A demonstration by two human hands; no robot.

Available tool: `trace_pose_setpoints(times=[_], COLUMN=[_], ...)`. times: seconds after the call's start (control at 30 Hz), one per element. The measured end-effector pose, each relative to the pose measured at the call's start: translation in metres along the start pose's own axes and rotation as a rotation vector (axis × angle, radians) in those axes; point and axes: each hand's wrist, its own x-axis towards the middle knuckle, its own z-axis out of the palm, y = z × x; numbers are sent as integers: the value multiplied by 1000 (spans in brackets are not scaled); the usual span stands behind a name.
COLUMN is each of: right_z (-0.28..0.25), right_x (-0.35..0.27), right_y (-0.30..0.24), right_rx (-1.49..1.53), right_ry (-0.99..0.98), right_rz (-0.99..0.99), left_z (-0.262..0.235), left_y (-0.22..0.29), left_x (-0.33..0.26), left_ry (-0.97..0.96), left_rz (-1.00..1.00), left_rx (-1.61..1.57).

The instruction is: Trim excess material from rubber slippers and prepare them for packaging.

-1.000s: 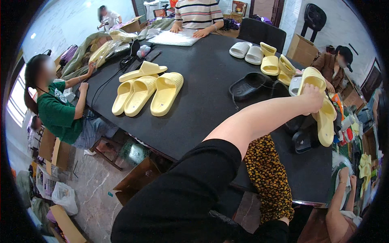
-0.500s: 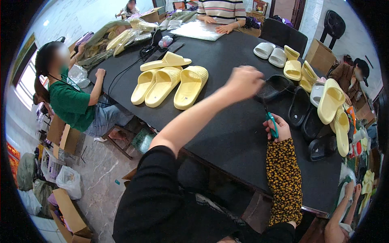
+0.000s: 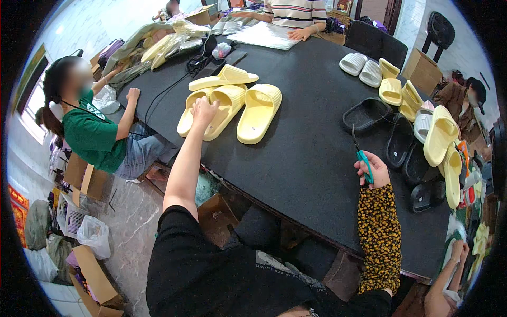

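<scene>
My left hand (image 3: pixel 205 110), closed, is at the yellow slide slippers, over the gap between the left slipper (image 3: pixel 186 121) and the middle slipper (image 3: pixel 227 111). Whatever its fingertips pinch, if anything, is hidden. A third upright slipper (image 3: pixel 259 115) sits just to the right, and another yellow slipper (image 3: pixel 224 78) lies across behind them. In my right hand (image 3: pixel 376 170) is a pair of scissors with teal handles (image 3: pixel 365 166), dark blades pointing away. Past their tip lies a black slipper (image 3: pixel 366 114); more black slippers (image 3: pixel 400 141) lie to the right.
White slippers (image 3: pixel 354 63) and several yellow ones (image 3: pixel 437 136) line the dark table's (image 3: pixel 311 179) right side. A person in green (image 3: pixel 92 127) sits at the left, and a person in stripes (image 3: pixel 296 15) handles clear sheets (image 3: pixel 264 36) at the far side. A black cable (image 3: pixel 158 95) runs over the left edge.
My left hand has swung from beside the black slippers on the right across to the yellow slippers on the left. The right hand still holds the scissors in about the same place.
</scene>
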Motion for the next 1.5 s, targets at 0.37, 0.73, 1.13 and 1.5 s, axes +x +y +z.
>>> trace_pose_setpoints(times=[0.37, 0.73, 1.13, 1.5], right_z=[2, -1, 30, 70], right_x=[3, 4, -52, -188], right_y=[1, 8, -54, -16], right_rx=[14, 12, -50, -554], right_ry=[-11, 5, -15, 74], right_rz=[-15, -6, -218, -140], left_z=[1, -71, -77, -41], left_y=[1, -10, 117, 141], left_x=[10, -90, -236, -285], left_ry=[102, 328, 127, 16], left_rz=[-24, 315, 504, 803], left_rx=[15, -146, -684, -704])
